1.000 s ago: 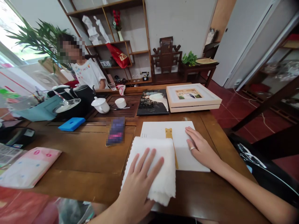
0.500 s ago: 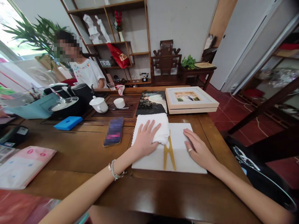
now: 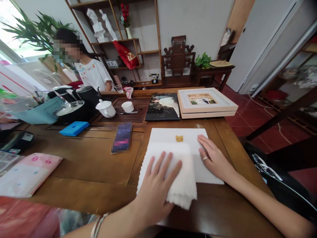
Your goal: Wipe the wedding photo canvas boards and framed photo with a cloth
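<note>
My left hand point(image 3: 157, 185) lies flat with fingers spread on a folded white cloth point(image 3: 182, 183). The cloth covers the near part of a white board point(image 3: 190, 140) on the wooden table point(image 3: 94, 165). A small gold shape point(image 3: 179, 138) on the board shows just beyond the cloth. My right hand point(image 3: 214, 160), wearing a ring, rests flat and open on the board's right edge.
Beyond the board lie a dark photo print point(image 3: 163, 107) and a framed picture point(image 3: 206, 102). A tea tray with a white teapot point(image 3: 106, 109) and cup point(image 3: 128, 106) stands further left. Another person point(image 3: 86, 69) sits at the far left. A pink pack point(image 3: 27, 173) lies near left.
My left hand has dragged the cloth from the board's far edge back to its near edge, covering most of the gold shape. The right hand has stayed on the board.
</note>
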Demonstrator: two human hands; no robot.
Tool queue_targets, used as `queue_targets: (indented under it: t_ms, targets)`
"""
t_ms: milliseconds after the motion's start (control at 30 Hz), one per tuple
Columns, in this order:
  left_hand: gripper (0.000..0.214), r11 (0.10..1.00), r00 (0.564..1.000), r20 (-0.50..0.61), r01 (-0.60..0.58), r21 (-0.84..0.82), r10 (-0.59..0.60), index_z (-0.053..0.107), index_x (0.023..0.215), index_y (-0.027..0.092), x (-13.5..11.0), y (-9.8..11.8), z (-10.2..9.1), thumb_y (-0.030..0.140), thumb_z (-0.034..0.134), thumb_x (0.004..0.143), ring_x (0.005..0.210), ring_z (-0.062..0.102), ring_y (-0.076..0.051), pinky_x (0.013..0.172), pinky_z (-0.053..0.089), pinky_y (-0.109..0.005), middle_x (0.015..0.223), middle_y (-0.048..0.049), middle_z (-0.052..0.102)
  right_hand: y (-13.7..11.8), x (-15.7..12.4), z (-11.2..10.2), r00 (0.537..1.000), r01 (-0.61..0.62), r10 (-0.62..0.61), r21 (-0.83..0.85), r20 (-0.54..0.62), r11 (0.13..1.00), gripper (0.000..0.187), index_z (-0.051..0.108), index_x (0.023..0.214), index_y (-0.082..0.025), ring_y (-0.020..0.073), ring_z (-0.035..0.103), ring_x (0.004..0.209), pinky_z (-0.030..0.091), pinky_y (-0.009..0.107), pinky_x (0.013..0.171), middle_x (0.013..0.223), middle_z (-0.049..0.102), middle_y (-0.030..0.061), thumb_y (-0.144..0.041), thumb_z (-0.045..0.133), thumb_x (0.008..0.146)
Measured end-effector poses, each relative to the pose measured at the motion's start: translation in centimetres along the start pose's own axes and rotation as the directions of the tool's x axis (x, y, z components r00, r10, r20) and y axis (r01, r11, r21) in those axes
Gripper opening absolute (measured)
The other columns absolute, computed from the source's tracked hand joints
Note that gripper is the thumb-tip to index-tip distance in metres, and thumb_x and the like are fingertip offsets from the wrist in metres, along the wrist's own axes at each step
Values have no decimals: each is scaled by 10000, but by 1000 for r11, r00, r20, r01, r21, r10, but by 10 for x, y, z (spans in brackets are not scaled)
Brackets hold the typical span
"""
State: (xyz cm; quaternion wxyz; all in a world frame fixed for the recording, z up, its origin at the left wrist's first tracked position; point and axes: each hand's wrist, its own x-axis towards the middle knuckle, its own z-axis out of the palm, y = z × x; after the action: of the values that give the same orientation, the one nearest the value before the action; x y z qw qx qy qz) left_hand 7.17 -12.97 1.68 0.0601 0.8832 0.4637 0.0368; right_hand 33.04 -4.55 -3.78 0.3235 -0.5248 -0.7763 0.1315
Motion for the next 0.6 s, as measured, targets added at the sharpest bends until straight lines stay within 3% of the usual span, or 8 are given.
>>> queue_targets:
  t_ms: [100,233,333,433,600]
  targets:
    - [896,999,999,15,36,-4,-36,253,1538,242,39,-16,-6,264,642,730,1496,98,-376,1170,128,-611,1626,-132,179,0,0,0,1000,5,-5,9,-9,1000,442,480,1379,-181,281,391,1400,330,545,1155,1465,474,161,-324,383,972]
    - [771,996,995,-53,86,6,-85,302,1523,215,93,-38,-8,311,606,821,1488,153,-373,1169,151,-598,1610,-152,229,-1,2,-1,1000,8,-8,11,4,1000,440,485,1373,-167,278,402,1392,339,533,1153,1460,478,166,-316,387,970]
    - [722,994,993,-46,107,10,-106,309,1519,211,115,-43,-9,314,587,860,1484,161,-382,1165,152,-612,1606,-158,237,-1,2,-2,1000,0,0,16,1,1000,439,486,1377,-191,280,410,1386,341,535,1150,1455,486,149,-315,394,967]
    - [707,994,993,-39,111,18,-110,302,1518,201,110,-32,-10,310,582,879,1480,167,-392,1155,184,-624,1601,-168,245,-1,2,-2,1000,5,-5,16,-3,1000,439,486,1377,-195,280,414,1383,343,533,1148,1450,491,147,-312,394,965]
    - [858,993,998,-27,65,103,-62,256,1533,164,56,10,-3,403,659,814,1470,122,-458,1129,196,-682,1604,-219,190,-1,2,-2,1000,5,-5,2,14,1000,444,490,1358,-124,282,397,1392,328,523,1160,1450,479,195,-309,385,968]
